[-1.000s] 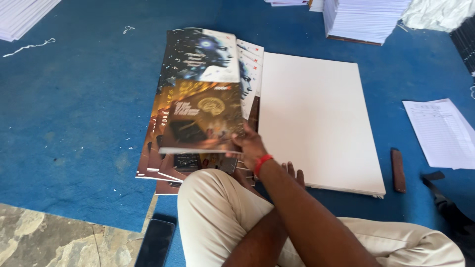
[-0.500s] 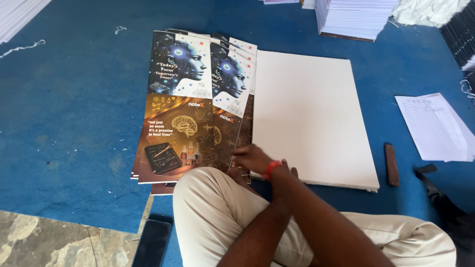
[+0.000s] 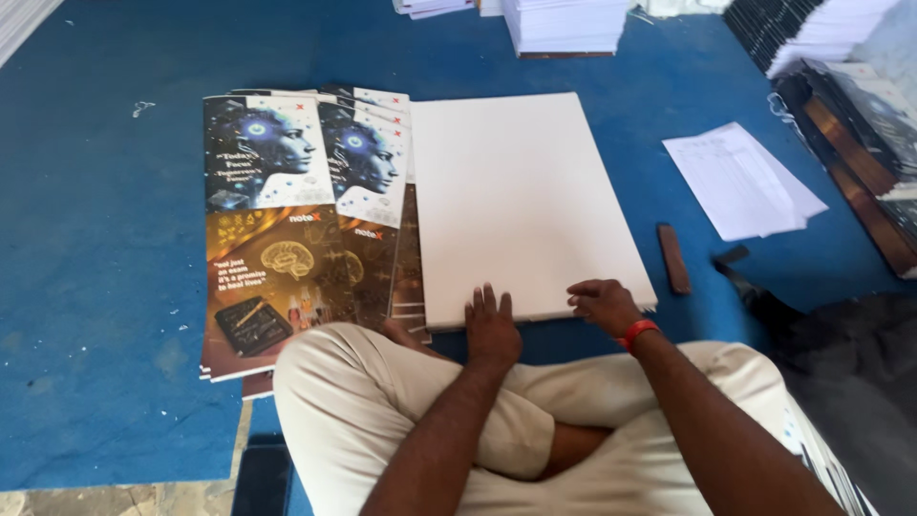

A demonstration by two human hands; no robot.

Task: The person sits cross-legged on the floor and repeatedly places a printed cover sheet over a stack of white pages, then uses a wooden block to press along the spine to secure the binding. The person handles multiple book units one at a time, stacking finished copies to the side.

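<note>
Both hands have left the printed covers and come to the near edge of the white sheet stack [image 3: 525,201]. Left hand [image 3: 492,330] lies flat, palm down, fingers together, tips on the stack's edge. Right hand [image 3: 604,304], red band at the wrist, is bent with fingers curled onto the near right corner. Stack lies on the blue floor mat [image 3: 95,287], touching the fanned pile of printed covers [image 3: 287,220] to its left. Brown stick [image 3: 672,258] lies just right.

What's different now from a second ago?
The right hand let go of the printed covers, now lying flat, and moved right to the white stack. The left hand now rests on its near edge too. The stack and loose sheets stayed put.
</note>
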